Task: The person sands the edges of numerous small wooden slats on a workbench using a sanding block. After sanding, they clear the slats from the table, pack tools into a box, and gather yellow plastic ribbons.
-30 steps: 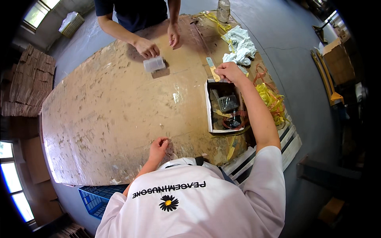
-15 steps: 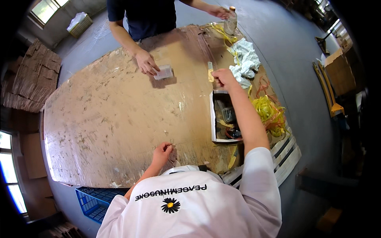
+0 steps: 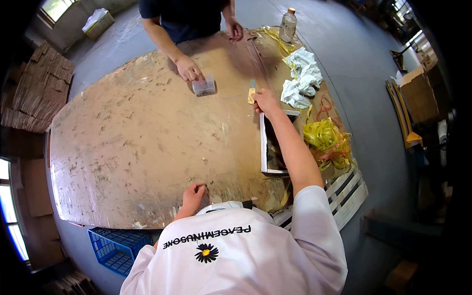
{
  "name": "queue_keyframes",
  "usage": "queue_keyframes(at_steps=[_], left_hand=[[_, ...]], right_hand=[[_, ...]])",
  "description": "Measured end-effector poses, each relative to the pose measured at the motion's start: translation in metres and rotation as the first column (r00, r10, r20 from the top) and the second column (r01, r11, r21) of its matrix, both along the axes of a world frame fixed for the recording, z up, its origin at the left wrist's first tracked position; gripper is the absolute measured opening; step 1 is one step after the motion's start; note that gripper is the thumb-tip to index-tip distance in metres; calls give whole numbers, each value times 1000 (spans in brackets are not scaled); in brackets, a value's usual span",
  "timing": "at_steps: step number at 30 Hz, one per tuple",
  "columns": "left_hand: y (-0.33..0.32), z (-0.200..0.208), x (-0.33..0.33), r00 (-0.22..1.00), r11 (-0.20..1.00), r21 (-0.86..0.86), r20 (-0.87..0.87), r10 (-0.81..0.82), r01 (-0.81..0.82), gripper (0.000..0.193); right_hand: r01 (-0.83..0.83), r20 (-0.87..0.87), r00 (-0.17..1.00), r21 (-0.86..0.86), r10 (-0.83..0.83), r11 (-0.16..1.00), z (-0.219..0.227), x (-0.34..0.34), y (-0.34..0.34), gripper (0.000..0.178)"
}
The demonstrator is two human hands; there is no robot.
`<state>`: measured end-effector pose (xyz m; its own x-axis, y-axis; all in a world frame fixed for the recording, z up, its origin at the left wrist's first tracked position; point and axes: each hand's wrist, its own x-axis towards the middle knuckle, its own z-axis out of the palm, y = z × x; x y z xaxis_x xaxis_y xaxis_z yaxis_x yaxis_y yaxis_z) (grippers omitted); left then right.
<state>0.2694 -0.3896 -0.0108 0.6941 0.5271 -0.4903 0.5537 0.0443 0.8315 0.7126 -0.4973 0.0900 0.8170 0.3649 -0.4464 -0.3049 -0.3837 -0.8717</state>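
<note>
In the head view, my right hand point(image 3: 267, 102) reaches over the table's right part. Its fingers are closed on a small scraper point(image 3: 251, 96) with a yellowish handle and a short grey blade that points away from me. Just below that hand, partly hidden by my forearm, stands an open white-edged box point(image 3: 264, 147) with dark things inside. My left hand point(image 3: 193, 196) rests at the near edge of the cardboard-covered table point(image 3: 147, 147), with fingers curled together; whatever they may hold is too small to name.
Across the table a person's hand point(image 3: 189, 69) touches a small clear plastic box point(image 3: 204, 87). Along the right side are a crumpled pale cloth point(image 3: 301, 78), tangled yellow strapping point(image 3: 324, 140) and a bottle point(image 3: 288, 27). A blue crate point(image 3: 118, 248) stands at the lower left.
My right hand has shifted left with the scraper. The other person has let go of the bottle and drawn that arm back; the clear box now sits on the table under the other hand.
</note>
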Motion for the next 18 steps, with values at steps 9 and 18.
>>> queue_keyframes(at_steps=[9, 18], left_hand=[[5, 6, 35, 996, 997, -34, 58, -67, 69, 20], [2, 7, 35, 987, 988, -1, 42, -156, 156, 20]], right_hand=[[-107, 194, 968, -263, 161, 959, 19, -18, -110, 13], [-126, 107, 983, -213, 151, 969, 30, -49, -158, 15]])
